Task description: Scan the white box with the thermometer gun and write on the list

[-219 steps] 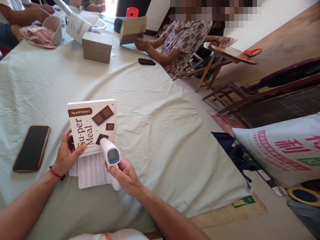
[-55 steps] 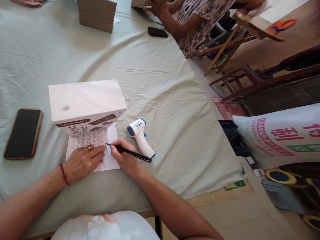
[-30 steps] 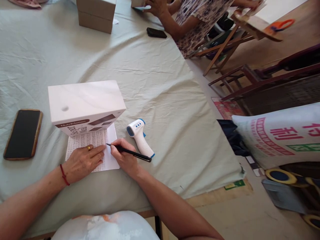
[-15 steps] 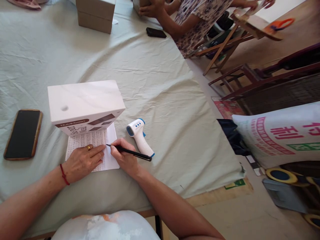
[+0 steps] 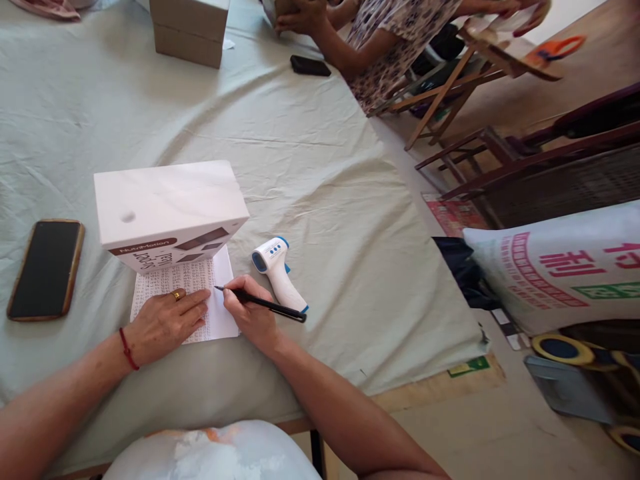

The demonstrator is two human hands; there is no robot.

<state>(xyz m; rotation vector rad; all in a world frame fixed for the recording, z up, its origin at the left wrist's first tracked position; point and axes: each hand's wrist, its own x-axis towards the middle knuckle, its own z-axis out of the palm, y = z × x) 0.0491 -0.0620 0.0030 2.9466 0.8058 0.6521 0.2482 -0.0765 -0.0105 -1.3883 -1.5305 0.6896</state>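
A black pen is pinched in my right hand, its tip at the blank strip on the right of a sheet of paper. Rows of small writing fill the rest of the sheet. My left hand lies flat over that writing with its fingers stretched out. A white box marked NutriMotion stands on the paper's far part and hides it. Just right of my right hand lies a white and blue infrared thermometer.
A phone lies at the left on the cloth-covered table. At the back are a cardboard box and another black phone. Another person's hand holds something there. A printed sack sits beyond the table's right side.
My right hand and the pen have shifted very slightly to the right. My left hand stays in place. At the far right, the other person's hands have moved a little.
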